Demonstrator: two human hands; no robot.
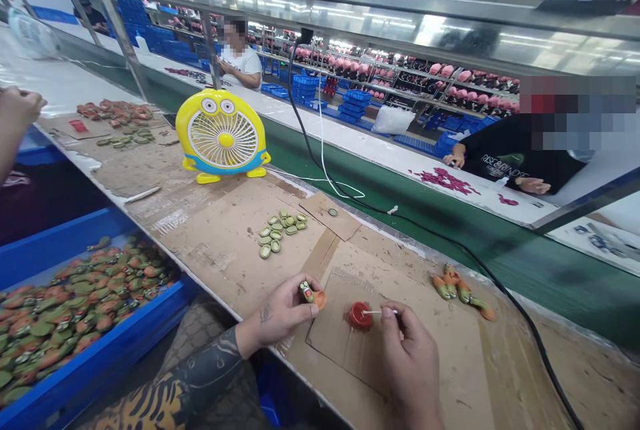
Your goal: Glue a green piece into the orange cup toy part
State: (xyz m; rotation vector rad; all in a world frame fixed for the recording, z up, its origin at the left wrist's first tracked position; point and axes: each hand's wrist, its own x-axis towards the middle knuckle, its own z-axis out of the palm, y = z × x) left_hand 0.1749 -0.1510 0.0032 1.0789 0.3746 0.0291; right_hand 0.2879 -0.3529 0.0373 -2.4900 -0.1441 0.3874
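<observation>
Left hand [283,310]: lower centre; fingers curled, thumb and fingertips [314,309] pinching a small green-and-orange toy piece [307,292]; a tattooed forearm [200,377] runs down toward the lower left.

Right hand [413,357]: lower right of centre; thumb and forefinger pressed together, pinching a thin white swab [383,312]; its tip touches a red blob [360,315] (paint or a filled cap, I cannot tell).

Work spot: a cardboard sheet [345,343] lies under the blob, between the hands; the toy piece is held just above its upper left corner.

Bench: a pile of round green discs [280,230] sits at centre; orange-and-green toy pieces [463,287] lie to the right; a yellow cartoon fan [223,133] stands upper left of centre.

Bin: a blue bin [85,377] at lower left, heaped with green-and-orange toys [70,310].

Others: a co-worker in white [240,63] at the top; a co-worker in black [515,163] at upper right; another person's hand [17,110] at the left edge.
</observation>
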